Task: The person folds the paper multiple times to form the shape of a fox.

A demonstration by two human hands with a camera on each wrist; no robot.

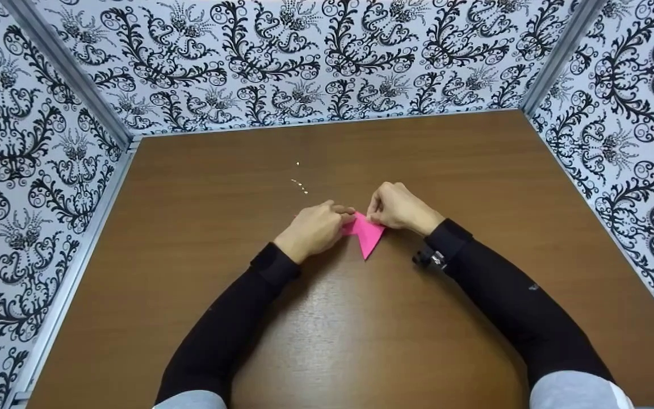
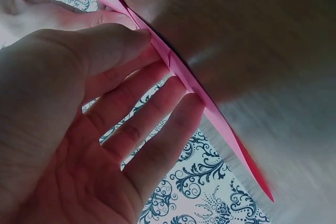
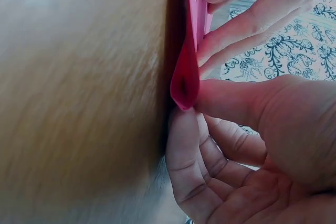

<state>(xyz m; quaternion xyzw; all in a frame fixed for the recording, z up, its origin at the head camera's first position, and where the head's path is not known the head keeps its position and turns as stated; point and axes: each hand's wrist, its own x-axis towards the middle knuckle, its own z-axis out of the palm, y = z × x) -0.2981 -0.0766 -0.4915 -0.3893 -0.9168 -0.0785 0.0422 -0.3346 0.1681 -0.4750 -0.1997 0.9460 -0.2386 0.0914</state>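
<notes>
A folded piece of bright pink paper [image 1: 369,236] lies on the wooden table, with one pointed flap toward the person. My left hand [image 1: 318,227] rests on its left part, hiding much of that side. Seen from the left wrist, the extended fingers [image 2: 163,129] press their tips along the paper. My right hand [image 1: 398,207] pinches the right corner between thumb and index finger. In the right wrist view, the folded end of the paper [image 3: 186,77] bulges into a narrow loop beside the right thumb [image 3: 231,98].
Small bright specks [image 1: 300,184] show on the table [image 1: 315,329] beyond the left hand. Walls with a black-and-white scroll pattern [image 1: 281,57] enclose the back and both sides. A dark wrist camera [image 1: 429,258] hangs under the right wrist.
</notes>
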